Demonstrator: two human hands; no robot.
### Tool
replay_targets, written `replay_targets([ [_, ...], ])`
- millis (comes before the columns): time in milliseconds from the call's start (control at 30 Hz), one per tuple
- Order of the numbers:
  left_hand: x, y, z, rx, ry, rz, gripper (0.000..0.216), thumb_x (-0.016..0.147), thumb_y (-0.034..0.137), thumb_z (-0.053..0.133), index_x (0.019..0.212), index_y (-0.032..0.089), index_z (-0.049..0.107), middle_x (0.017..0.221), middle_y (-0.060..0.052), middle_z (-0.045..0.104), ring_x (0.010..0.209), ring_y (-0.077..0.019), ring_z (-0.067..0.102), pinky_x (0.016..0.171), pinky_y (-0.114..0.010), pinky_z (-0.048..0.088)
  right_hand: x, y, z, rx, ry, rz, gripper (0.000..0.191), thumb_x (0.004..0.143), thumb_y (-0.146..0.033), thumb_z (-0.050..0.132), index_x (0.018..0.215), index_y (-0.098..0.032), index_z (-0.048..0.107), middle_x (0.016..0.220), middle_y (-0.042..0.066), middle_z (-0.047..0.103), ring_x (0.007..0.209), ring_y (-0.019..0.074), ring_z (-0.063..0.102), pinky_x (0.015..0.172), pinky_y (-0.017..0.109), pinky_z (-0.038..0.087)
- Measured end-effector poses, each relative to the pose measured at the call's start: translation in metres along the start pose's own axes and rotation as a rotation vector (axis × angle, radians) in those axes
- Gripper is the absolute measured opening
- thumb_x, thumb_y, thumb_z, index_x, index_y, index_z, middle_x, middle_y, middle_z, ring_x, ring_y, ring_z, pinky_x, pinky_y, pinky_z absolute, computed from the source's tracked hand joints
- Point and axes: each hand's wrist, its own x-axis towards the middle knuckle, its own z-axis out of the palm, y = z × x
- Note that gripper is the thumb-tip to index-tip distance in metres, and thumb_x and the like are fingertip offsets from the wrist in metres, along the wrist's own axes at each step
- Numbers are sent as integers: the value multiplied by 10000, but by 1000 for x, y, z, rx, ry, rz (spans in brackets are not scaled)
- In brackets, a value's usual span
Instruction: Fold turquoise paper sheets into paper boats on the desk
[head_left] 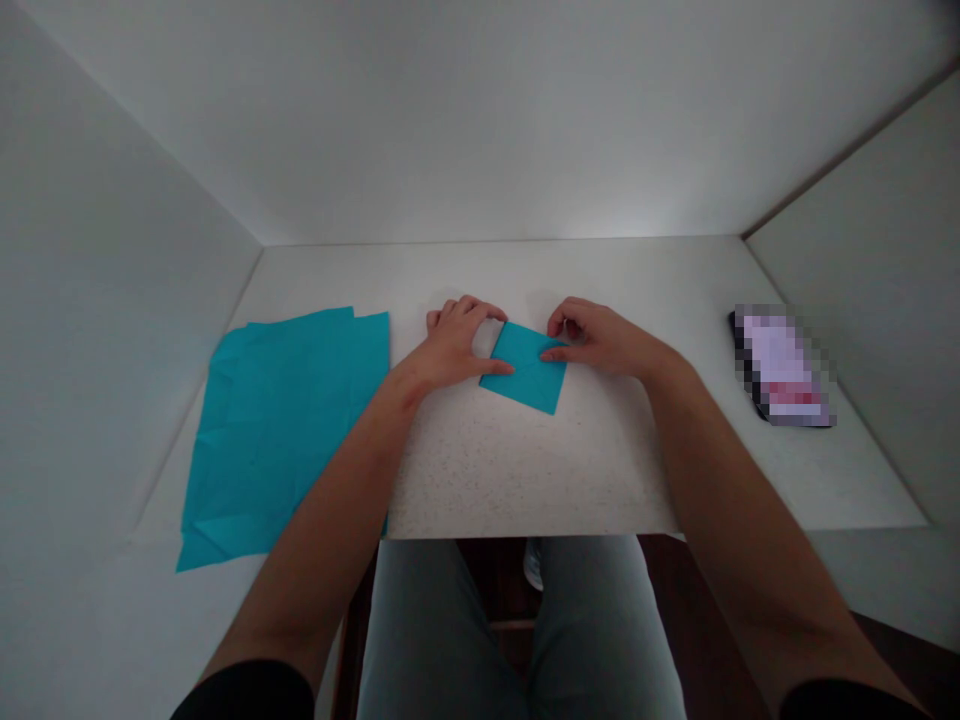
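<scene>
A small square of folded turquoise paper [528,385] lies on the white tabletop, slightly turned, with faint crease lines across its top face. My left hand [459,343] holds its left side: the thumb lies flat on the paper and the index fingertip touches the upper left corner. At the upper right corner, my right hand [596,335] grips the paper with the thumb on top and the index finger curled close by. The other fingers of the right hand are bent in, partly hidden.
Larger creased turquoise sheets [277,420] lie at the left, overhanging the front edge and partly under my left forearm. A phone [784,365] with a blurred screen rests at the right. White panels [495,130] enclose the table [525,480] at the back and sides.
</scene>
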Motion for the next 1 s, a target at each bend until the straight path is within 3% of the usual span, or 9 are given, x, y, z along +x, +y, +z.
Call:
replay_targets([
  [167,3,-3,4,-245,18,54,541,833,306,915,1289,296,623,1144,-23,776,1088,-261,711,1135,-520,416,0,1,1,35,8,11,418,823,-531,879,1103,-251,746,956,55,697,794,223,595,713,359,475],
  [300,6,-6,8,-511,102,119,494,910,295,803,1353,272,587,1051,-25,775,939,-192,724,901,-370,538,1,-4,0,59,18,-81,332,899,-564,829,949,-243,760,926,41,664,734,183,561,680,345,462],
  [467,8,-2,2,-435,354,172,367,888,305,820,1229,260,693,1074,-22,783,1011,-186,719,940,-346,543,1,-13,-5,79,367,-257,345,960,-594,802,871,-269,730,877,29,624,737,182,510,670,347,448],
  [533,8,-2,-2,-369,442,204,227,901,258,787,1123,257,739,1058,-22,780,1000,-190,705,954,-361,545,0,-15,-7,50,498,-315,272,966,-549,811,910,-287,767,911,38,634,763,193,525,675,355,454],
  [600,7,-2,-7,-317,470,245,154,898,193,749,1036,256,773,1048,-29,766,1004,-200,693,968,-380,544,-1,-14,-8,8,547,-364,169,976,-468,805,948,-302,802,962,49,647,800,203,555,681,359,461],
  [733,1,-4,-10,-143,317,216,264,850,163,793,1074,298,826,1213,-44,727,1188,-255,660,1117,-482,464,-2,-8,-4,-73,419,-393,76,978,-328,767,944,-304,831,1039,61,658,861,216,602,701,362,481],
  [867,-6,1,-8,-16,65,164,552,758,425,987,1278,383,805,1413,-59,658,1349,-339,555,1174,-548,370,-2,-3,0,-115,225,-328,91,949,-274,766,953,-302,853,1098,61,671,873,208,631,748,361,512],
  [933,-6,3,-6,-6,27,161,467,809,549,952,1227,385,824,1421,-59,652,1361,-341,532,1183,-543,344,-2,-1,0,-98,142,-281,115,942,-283,763,972,-312,870,1152,67,677,895,210,651,776,364,534],
  [1000,-4,4,-4,1,43,137,269,945,560,829,1130,365,846,1375,-58,673,1339,-327,534,1182,-541,324,-2,-1,-1,-48,49,-245,148,937,-300,755,1005,-325,884,1205,74,685,947,227,675,825,380,564],
])
